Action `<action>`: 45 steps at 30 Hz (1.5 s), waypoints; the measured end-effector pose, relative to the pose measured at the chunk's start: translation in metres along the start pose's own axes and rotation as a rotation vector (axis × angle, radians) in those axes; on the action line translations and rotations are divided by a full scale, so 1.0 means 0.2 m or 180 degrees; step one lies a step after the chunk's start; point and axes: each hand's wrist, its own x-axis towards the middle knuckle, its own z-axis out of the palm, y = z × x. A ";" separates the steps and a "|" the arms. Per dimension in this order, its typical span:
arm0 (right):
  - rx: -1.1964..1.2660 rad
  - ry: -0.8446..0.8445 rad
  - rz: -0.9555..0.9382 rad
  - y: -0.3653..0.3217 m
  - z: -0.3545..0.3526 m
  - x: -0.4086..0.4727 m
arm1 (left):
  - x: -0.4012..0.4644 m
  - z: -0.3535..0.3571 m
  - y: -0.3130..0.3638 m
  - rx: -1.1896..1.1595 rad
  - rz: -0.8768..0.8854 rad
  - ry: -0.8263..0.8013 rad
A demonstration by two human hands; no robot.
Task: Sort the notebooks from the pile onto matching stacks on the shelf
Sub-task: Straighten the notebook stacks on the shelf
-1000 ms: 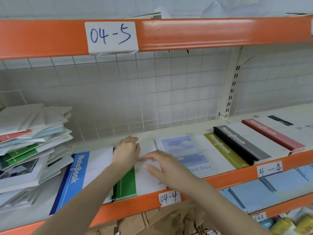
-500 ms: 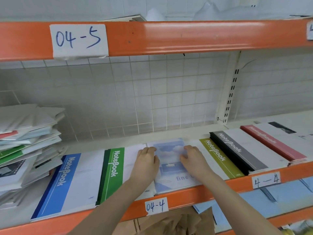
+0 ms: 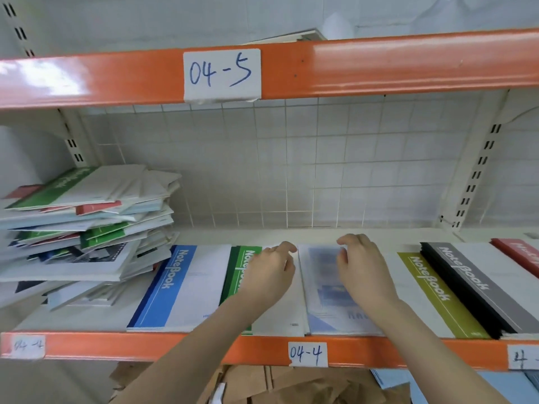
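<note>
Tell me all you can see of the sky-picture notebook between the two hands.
The sky-picture notebook lies flat on the shelf, between the green and olive stacks. Glossy pale cover with a blurred blue image; its print is unreadable. The right hand rests on its right side, fingers curled at the far edge; the left hand lies alongside its left edge.

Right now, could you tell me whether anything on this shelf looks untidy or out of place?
Yes: the unsorted pile at the left end is askew, its notebooks fanned at different angles with corners overhanging. The sorted stacks beside it lie flat in a row.

2 hands point(image 3: 269, 275); 6 sorted stacks point(image 3: 180, 290); 1 pile point(image 3: 84, 228); 4 labels point(image 3: 221, 74).
</note>
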 end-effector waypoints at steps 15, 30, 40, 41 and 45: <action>0.1443 -0.0782 -0.1255 -1.12 0.25 0.15 | -0.35 -1.07 -0.66 0.1439 0.0081 0.1716; 0.2928 -0.1376 0.0296 -1.49 0.48 0.35 | -0.26 -1.27 -1.07 0.1869 -0.1125 0.0225; 0.4843 -0.1984 0.1971 -1.50 0.39 0.35 | -0.30 -1.14 -0.86 0.1978 0.0042 0.0584; 0.4848 -0.2079 0.1951 -1.49 0.39 0.35 | -0.29 -1.14 -0.84 0.1694 0.0159 0.0660; 0.4773 -0.2355 0.1804 -1.47 0.38 0.33 | -0.23 -1.21 -0.82 0.0688 -0.0161 0.1134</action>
